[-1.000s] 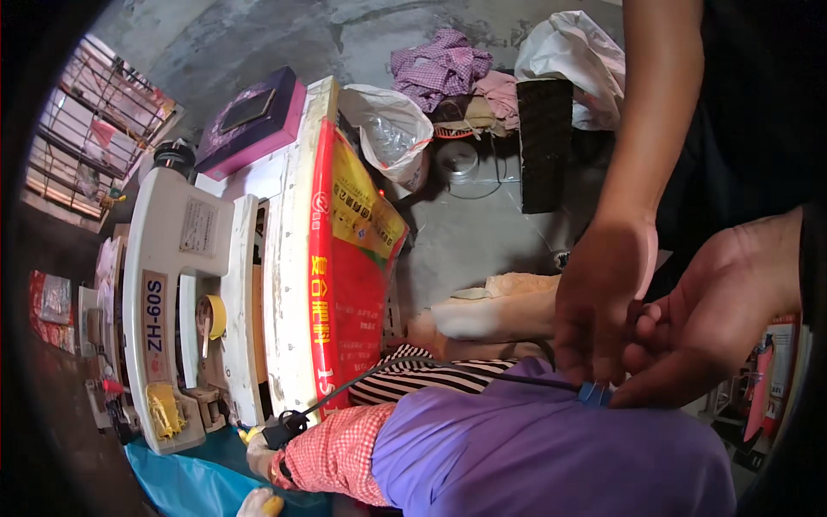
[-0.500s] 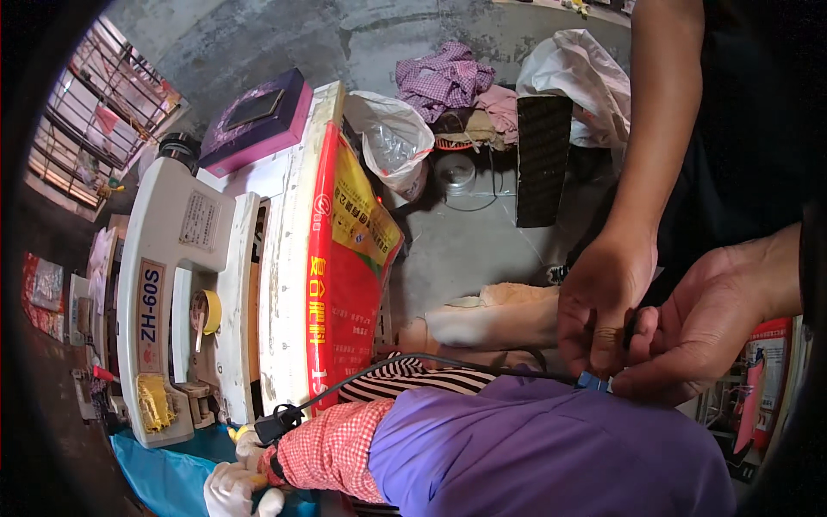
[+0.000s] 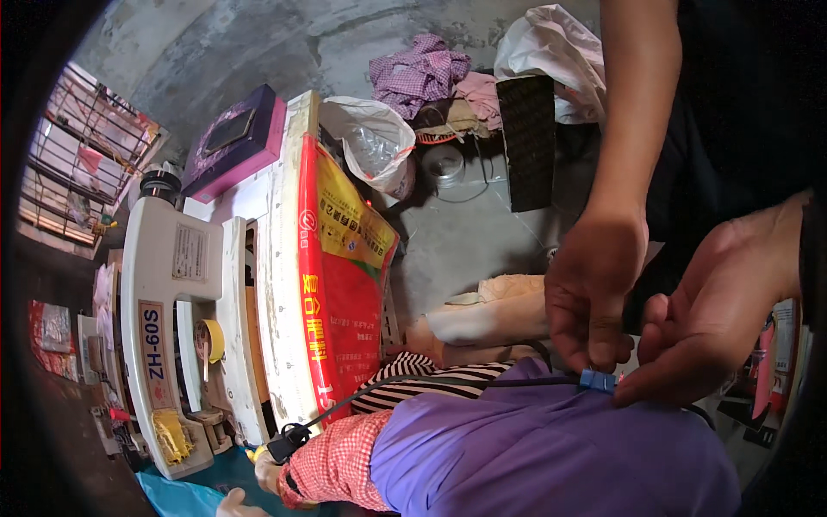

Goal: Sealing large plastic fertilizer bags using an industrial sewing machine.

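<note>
1. Your left hand (image 3: 593,293) and right hand (image 3: 706,319) have fingers clamped on the small blue plastic clip (image 3: 598,380), at the purple cloth (image 3: 551,457)'s far edge.
2. Pull unevenly and the thin black cord (image 3: 431,386) may slip free, I'd judge.
</note>
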`<state>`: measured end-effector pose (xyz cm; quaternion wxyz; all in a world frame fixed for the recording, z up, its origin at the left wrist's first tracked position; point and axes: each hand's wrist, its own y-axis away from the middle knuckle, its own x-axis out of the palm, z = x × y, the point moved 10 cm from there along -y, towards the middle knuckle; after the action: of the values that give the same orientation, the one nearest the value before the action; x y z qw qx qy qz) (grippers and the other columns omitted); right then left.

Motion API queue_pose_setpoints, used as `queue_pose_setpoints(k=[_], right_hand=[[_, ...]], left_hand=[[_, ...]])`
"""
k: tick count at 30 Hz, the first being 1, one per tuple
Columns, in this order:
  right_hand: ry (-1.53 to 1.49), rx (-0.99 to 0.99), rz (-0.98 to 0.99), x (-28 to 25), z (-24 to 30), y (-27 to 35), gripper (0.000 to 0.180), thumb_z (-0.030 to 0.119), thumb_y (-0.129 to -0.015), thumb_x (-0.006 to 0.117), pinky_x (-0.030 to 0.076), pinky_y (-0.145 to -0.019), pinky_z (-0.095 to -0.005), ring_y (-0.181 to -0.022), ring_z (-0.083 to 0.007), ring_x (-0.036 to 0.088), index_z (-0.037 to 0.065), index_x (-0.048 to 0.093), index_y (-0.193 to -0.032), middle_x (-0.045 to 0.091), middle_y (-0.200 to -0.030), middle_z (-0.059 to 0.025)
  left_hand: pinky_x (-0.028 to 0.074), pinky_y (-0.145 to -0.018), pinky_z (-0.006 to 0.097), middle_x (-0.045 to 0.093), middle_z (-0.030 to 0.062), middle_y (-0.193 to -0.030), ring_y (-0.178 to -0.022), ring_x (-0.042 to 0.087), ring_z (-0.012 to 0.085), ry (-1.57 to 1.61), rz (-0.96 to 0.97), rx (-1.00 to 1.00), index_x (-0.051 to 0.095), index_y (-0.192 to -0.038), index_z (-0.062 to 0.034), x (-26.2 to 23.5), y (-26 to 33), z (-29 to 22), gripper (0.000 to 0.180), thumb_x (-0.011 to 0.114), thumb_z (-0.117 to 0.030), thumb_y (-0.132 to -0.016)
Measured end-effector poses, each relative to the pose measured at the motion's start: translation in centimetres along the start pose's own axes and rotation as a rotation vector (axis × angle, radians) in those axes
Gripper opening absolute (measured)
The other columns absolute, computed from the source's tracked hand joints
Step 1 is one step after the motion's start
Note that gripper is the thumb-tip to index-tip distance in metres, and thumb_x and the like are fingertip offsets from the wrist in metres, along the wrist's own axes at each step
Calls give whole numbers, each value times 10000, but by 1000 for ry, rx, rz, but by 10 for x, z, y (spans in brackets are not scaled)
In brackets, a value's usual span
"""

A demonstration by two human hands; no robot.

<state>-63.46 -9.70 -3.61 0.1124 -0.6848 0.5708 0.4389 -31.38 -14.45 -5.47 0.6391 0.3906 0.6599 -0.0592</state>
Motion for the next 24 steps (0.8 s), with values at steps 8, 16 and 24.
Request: queue_pose_setpoints(k=[8,16,24], right_hand=[[-79,99,-21,-2,-1,18,220,192,-914,340,450,-709,-264,-712,-89,489,71,507,-840,505,-813,-14],[-160,188,-17,-1,-6,26,218,184,-908,348,455,-691,-267,-688,-93,496,70,511,-818,508,-787,-13],[-257,270,1,-4,-13,22,218,176,-901,357,460,-673,-271,-665,-97,503,69,515,-795,512,-761,-13]], left_hand=[[425,-642,444,485,143,-552,-550,490,348,37,27,74,496,-564,-75,15,16,-47,236,645,-187,-707],[412,-577,447,418,134,-523,-538,462,349,88,-72,56,441,-552,-71,15,12,-63,254,651,-90,-692],[441,-715,451,444,135,-548,-594,495,355,63,-83,44,461,-579,-63,15,16,-64,231,653,-78,-706]])
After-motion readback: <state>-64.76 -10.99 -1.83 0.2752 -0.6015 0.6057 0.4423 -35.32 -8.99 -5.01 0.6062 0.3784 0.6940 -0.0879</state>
